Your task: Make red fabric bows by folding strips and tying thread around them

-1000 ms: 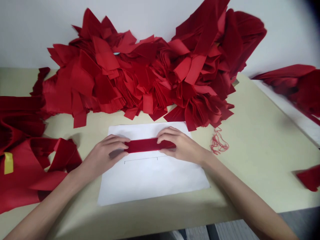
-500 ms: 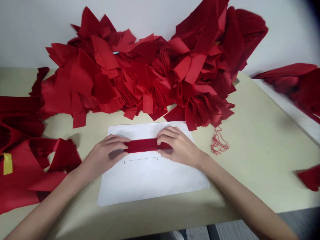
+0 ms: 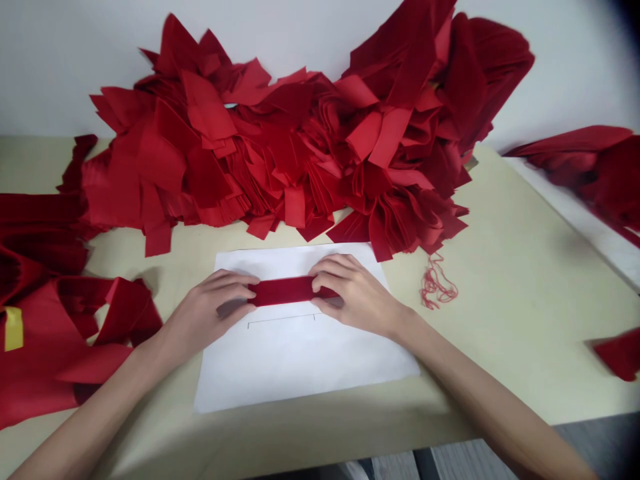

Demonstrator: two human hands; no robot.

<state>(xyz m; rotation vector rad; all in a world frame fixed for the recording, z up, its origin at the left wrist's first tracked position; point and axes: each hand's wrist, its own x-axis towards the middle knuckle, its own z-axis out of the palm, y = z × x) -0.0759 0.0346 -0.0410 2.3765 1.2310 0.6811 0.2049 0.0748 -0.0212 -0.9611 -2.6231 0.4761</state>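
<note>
A dark red fabric strip (image 3: 284,291) lies flat across a white sheet of paper (image 3: 305,363). My left hand (image 3: 220,300) pinches the strip's left end, thumb on the near edge and fingers on the far edge. Toward the other end, my right hand (image 3: 350,290) is closed on the strip in the same way, with a bit of red showing under its palm. Just nearer to me than the strip, a thin black line with short end ticks is drawn on the paper; the right hand partly covers its right side.
A large heap of red fabric strips (image 3: 270,153) stands against the wall behind the paper. More red fabric (image 3: 45,340) with a yellow piece (image 3: 14,328) lies at left. Red threads (image 3: 436,283) lie right of the paper. Red cloth (image 3: 595,163) rests on a white board (image 3: 565,203) at far right.
My right hand has shifted very slightly left along the strip. The left hand and the strip look almost the same.
</note>
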